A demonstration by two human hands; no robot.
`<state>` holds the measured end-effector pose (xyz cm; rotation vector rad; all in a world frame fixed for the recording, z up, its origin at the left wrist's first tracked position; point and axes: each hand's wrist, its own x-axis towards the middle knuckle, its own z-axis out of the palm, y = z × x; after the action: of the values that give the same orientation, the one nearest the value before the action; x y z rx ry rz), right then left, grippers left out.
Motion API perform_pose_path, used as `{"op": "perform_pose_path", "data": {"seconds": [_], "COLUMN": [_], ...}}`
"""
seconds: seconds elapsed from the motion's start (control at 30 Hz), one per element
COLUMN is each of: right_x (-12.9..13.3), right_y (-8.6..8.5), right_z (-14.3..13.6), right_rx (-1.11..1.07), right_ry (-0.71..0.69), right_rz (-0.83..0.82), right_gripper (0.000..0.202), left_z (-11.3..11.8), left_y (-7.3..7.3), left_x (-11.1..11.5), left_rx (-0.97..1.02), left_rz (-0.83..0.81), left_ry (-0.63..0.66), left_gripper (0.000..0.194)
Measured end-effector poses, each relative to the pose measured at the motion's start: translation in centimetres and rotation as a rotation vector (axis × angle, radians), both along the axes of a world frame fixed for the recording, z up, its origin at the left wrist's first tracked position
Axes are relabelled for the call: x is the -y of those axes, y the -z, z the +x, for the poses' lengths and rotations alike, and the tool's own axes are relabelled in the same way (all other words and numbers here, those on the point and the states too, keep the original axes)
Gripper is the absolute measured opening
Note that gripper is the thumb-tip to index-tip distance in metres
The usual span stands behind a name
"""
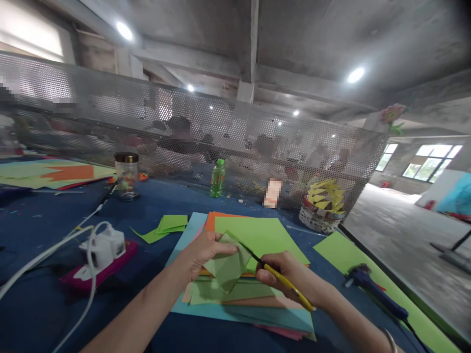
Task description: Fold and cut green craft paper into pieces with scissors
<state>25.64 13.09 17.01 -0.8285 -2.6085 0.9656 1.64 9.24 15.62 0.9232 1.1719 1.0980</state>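
Note:
My left hand (209, 250) is closed on a small piece of light green paper (231, 272), thumb on top, holding it above a stack of coloured sheets. Yellow-handled scissors (285, 282) with dark blades are gripped in my right hand (290, 272). Their blades meet the upper right edge of the held paper; how far they are parted is too small to tell. Beneath both hands lies the stack, with a bright green sheet (257, 230) on top at the back and a light blue sheet (239, 314) showing at the front.
Small green pieces (172, 224) lie left of the stack. Further left is a magenta power strip (121, 257) with white chargers and cables. Behind stand a lidded jar (127, 179), a green bottle (217, 181) and a basket (318, 218). A blue glue gun (379, 291) lies at right.

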Motion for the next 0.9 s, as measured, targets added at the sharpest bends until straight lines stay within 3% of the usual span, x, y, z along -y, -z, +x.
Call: {"op": "perform_pose_path", "data": {"seconds": [0.37,0.6,0.9], "right_x": [-0.4,0.0,-0.3], "right_y": [1.0,0.5,1.0], "right_z": [0.1,-0.2,-0.2], "right_rx": [-0.024,-0.012,-0.038], "right_ry": [0.076,0.096,-0.016], "right_rz": [-0.146,-0.167,0.031], "right_gripper": [0.048,0.051,0.057], "left_z": [-0.3,-0.4,-0.5], "left_y": [0.3,0.2,0.6], "left_x": [0.0,0.0,-0.2], "left_rx": [0.013,0.006,0.044], "left_rz": [-0.006,-0.005,0.005], "left_ry": [0.014,0.014,0.043], "left_gripper": [0.032,0.035,0.035]}}
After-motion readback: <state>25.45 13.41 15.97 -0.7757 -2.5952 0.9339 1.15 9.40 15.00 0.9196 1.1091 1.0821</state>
